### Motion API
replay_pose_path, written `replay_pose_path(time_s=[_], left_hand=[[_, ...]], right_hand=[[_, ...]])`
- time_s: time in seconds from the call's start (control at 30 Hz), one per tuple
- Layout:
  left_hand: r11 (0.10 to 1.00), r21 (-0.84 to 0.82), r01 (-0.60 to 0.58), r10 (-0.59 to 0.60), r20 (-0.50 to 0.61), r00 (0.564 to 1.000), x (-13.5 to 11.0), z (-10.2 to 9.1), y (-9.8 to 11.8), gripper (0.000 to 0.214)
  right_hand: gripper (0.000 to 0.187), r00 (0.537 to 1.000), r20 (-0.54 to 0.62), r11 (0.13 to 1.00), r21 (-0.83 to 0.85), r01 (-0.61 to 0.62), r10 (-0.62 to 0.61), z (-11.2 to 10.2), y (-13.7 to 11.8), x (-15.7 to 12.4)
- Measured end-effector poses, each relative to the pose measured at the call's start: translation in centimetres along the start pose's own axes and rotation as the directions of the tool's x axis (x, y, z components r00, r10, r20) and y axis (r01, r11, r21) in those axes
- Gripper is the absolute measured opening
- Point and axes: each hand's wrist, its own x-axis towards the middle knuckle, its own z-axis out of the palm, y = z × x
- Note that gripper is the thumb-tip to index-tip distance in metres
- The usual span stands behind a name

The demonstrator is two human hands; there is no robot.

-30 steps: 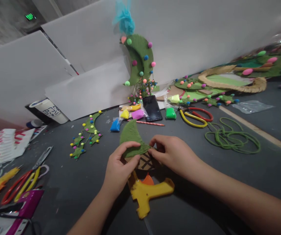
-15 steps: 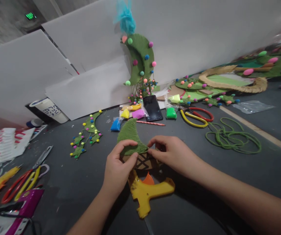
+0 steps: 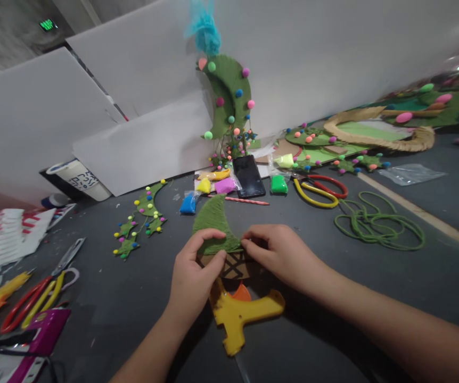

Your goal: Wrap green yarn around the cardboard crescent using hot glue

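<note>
Between the 2 hands, just above the dark grey floor, sits a green yarn-wrapped crescent, its tip pointing up and away. Its lower end is bare brown cardboard with a dark lattice print. The left hand has thumb and forefinger closed on the lower edge of the wrapped part. The right hand pinches with its fingers at the seam where the yarn meets the cardboard.

The piece looks light, with a stiff flat core and a soft, fuzzy skin. The wraps could probably slide or loosen, so the flat faces near the seam seem the safest hold, while the thin tip would likely bend.

Directly under the hands lies a yellow glue gun. Beyond are a black phone, packets of coloured clay, yellow-and-red scissors and a coil of green cord. A finished crescent with pompoms stands against white foam boards.
</note>
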Motion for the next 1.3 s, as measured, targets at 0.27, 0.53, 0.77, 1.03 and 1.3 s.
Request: replay_pose_path(time_s=[0.27, 0.53, 0.77, 1.03, 1.3], left_hand=[[1.000, 0.015, 0.003, -0.003, -0.030, 1.000, -0.3, -0.1, 0.2, 0.019], [0.970, 0.220, -0.104, 0.126, -0.088, 0.988, -1.0, 0.7, 0.8, 0.021], [0.909, 0.348, -0.231, 0.287, -0.119, 0.951, -1.3, 1.1, 0.4, 0.026], [0.802, 0.458, -0.383, 0.468, -0.084, 0.880, -1.6, 1.2, 0.5, 0.028], [0.842, 0.418, -0.341, 0.416, -0.100, 0.904, -1.6, 1.4, 0.6, 0.027]], right_hand=[[0.010, 0.989, -0.110, 0.985, -0.151, 0.086, -0.103, 0.1, 0.0, -0.3], [0.010, 0.968, -0.093, 0.914, -0.360, 0.184, -0.232, 1.3, 0.0, -0.7], [0.007, 0.979, -0.137, 0.958, -0.265, 0.110, -0.150, 1.7, -0.1, -0.6], [0.007, 0.988, -0.151, 0.993, -0.116, 0.000, -0.018, 1.6, -0.6, -0.4], [0.006, 0.973, -0.199, 0.967, -0.245, 0.066, -0.117, 2.1, 0.1, -0.4]])
